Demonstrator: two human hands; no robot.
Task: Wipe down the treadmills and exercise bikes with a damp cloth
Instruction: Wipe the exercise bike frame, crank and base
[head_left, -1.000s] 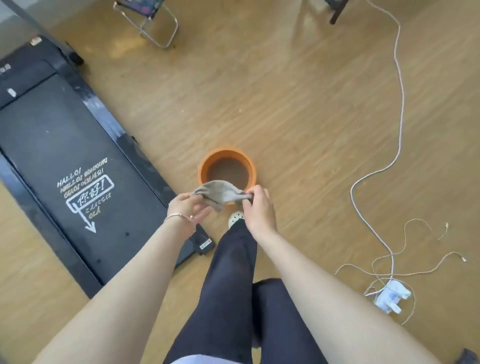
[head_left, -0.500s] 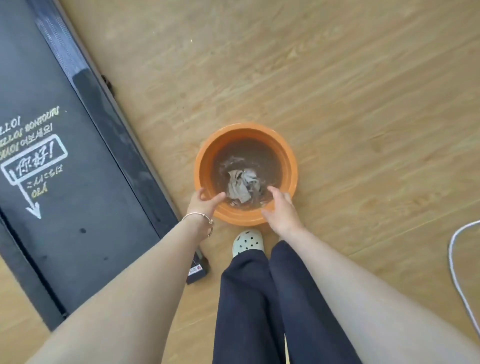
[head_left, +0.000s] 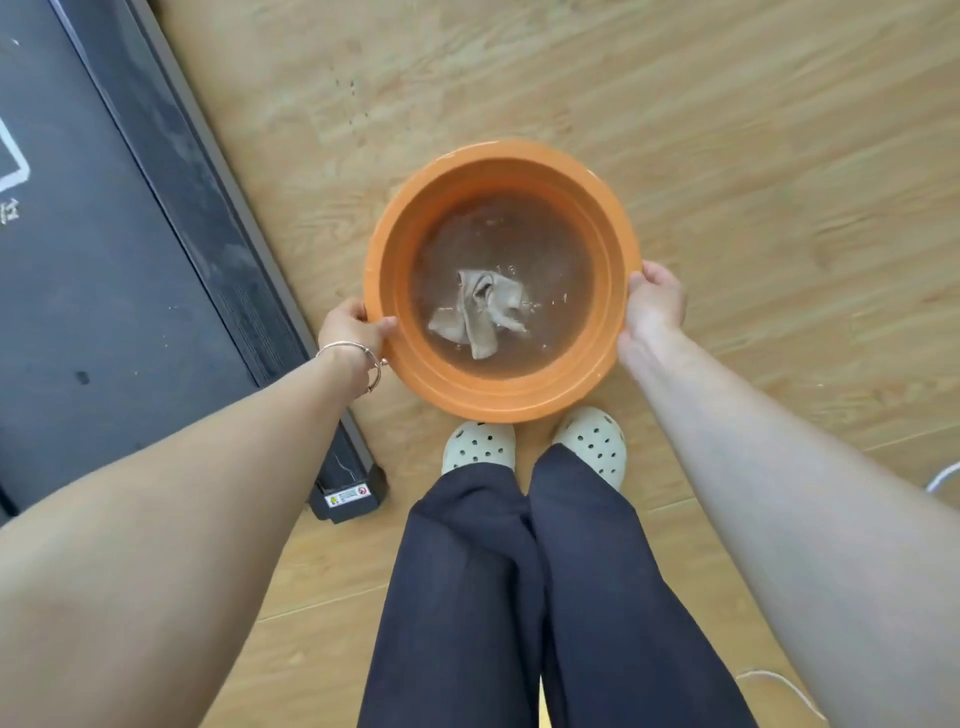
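The crumpled grey cloth (head_left: 485, 312) lies soaking in brownish water (head_left: 545, 244) in the orange basin (head_left: 615, 218) on the wooden floor (head_left: 753, 130), its long axis running away from the person and a loose tail pointing back toward the pale shoes (head_left: 478, 441). The treadmill (head_left: 104, 260) runs diagonally along the left, its corner near the left shoe. A second ago both hands held the cloth above the basin; now the left hand (head_left: 353, 327), with a bracelet (head_left: 358, 353), and the right hand (head_left: 654, 306) each have their grip clamped on opposite sides of the rim. White printing on the treadmill is cut off and unreadable; a corner sticker (head_left: 347, 498) has writing too small to read
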